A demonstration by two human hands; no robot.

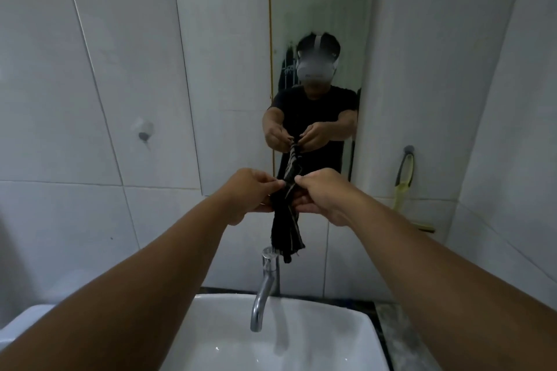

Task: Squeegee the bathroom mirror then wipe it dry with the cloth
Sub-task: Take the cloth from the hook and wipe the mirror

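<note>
**Hands on cloth, squeegee hung up**

Head view: both hands pinched shut on the dark striped cloth [286, 220], left hand [250, 194] at 9 o'clock of it, right hand [322, 196] at 3, held bunched above the tap [265, 283]. Squeegee [405, 181] hanging on its wall hook, 3 o'clock of the mirror [319, 24]. Squeegee pass probably finished; dry wipe not yet begun.

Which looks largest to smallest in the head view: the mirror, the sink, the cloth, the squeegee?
1. Sink, cut off by the frame and nearest the camera, so its apparent size is inflated.
2. Mirror, which could really be bigger.
3. Cloth and squeegee look alike; I will not rank them.
</note>
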